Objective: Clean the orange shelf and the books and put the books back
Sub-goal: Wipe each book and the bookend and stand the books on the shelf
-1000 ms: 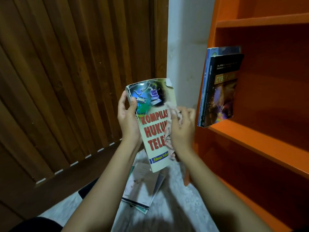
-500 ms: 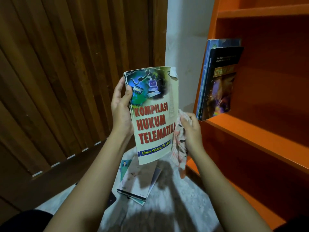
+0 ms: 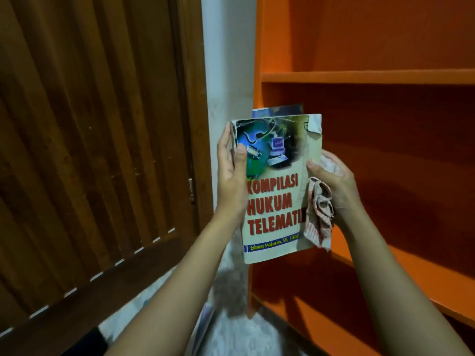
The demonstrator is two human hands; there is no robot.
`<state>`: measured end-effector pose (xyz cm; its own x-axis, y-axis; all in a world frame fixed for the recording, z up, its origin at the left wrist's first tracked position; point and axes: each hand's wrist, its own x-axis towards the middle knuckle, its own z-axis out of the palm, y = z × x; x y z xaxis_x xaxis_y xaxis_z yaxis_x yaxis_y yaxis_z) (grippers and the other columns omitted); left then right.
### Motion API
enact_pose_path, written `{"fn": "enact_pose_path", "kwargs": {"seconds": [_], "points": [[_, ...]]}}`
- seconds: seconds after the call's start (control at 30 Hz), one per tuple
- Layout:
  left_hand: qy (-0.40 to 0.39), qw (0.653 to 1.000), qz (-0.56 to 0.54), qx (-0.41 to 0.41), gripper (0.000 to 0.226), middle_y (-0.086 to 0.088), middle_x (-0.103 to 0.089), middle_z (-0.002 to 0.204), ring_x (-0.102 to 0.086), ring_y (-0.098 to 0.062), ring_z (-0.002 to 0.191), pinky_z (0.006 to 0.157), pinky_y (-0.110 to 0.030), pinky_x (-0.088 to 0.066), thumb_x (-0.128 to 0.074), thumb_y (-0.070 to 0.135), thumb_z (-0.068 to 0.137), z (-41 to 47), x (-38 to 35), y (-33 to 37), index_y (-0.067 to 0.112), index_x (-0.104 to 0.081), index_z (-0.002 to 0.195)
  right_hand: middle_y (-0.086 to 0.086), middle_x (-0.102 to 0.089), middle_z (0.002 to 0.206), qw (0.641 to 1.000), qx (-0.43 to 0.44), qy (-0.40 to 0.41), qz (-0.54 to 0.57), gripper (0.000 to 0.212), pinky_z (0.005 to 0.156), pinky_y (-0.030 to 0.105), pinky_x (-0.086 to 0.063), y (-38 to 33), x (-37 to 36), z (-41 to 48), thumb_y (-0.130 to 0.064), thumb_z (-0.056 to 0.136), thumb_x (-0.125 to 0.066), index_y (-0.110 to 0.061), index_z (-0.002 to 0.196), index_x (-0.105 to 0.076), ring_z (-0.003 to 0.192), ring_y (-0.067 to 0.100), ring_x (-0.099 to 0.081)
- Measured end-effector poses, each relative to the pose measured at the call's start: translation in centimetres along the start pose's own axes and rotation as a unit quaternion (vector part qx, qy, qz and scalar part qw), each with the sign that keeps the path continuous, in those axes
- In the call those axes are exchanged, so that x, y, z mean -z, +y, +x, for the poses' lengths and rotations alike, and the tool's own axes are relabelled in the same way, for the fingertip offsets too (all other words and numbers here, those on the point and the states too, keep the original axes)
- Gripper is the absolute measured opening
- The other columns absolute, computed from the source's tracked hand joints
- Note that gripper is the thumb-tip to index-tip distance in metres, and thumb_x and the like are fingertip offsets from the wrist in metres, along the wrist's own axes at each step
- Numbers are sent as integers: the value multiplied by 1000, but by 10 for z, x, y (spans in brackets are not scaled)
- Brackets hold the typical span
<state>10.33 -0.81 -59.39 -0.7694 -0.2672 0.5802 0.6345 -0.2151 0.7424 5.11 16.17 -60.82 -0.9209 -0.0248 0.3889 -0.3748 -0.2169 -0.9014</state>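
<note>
A cream paperback with red title letters and a globe picture [image 3: 276,201] is upright in front of the orange shelf [image 3: 372,77]. My left hand [image 3: 231,181] grips its spine edge, thumb on the cover. My right hand [image 3: 334,183] holds its right edge and also clutches a crumpled pale patterned cloth [image 3: 320,214]. Only the top of a blue book [image 3: 277,111] on the middle shelf board shows above the paperback; anything else standing there is hidden behind it.
A dark wooden slatted door [image 3: 97,150] fills the left. A white wall strip [image 3: 226,73] separates it from the shelf. Pale mottled floor [image 3: 231,335] lies below, with the edge of a book [image 3: 205,319] showing beside my left forearm.
I have raised the paperback and moved it right, in front of the books on the shelf. My right hand, with the cloth, has come onto the book's right edge.
</note>
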Motion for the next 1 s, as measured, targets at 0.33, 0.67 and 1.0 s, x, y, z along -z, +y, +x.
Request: {"fn": "enact_pose_path", "kwargs": {"seconds": [0.33, 0.67, 1.0], "points": [[31, 981, 175, -75, 42, 31, -19, 149, -17, -4, 143, 117, -45, -24, -29, 54, 95, 23, -43, -93, 65, -16, 133, 1, -72, 64, 985, -126, 93, 78, 13, 59, 27, -54, 61, 32, 65, -21, 75, -75, -9, 80, -71, 57, 15, -68], [59, 864, 429, -258, 65, -7, -9, 157, -2, -13, 146, 120, -30, -6, -44, 19, 96, 45, -49, -127, 9, -6, 148, -3, -70, 100, 993, 52, 64, 82, 26, 71, 22, -54, 93, 35, 104, -4, 88, -55, -19, 109, -59, 87, 11, -69], [79, 796, 524, -293, 64, -12, -8, 151, 6, -12, 145, 118, -28, 8, -46, 23, 93, 54, -38, -129, 4, -13, 144, -9, -63, 114, 997, 54, 43, -18, 42, 86, 28, -55, 95, 40, 107, -10, 88, -60, -15, 129, -51, 103, 7, -64]]}}
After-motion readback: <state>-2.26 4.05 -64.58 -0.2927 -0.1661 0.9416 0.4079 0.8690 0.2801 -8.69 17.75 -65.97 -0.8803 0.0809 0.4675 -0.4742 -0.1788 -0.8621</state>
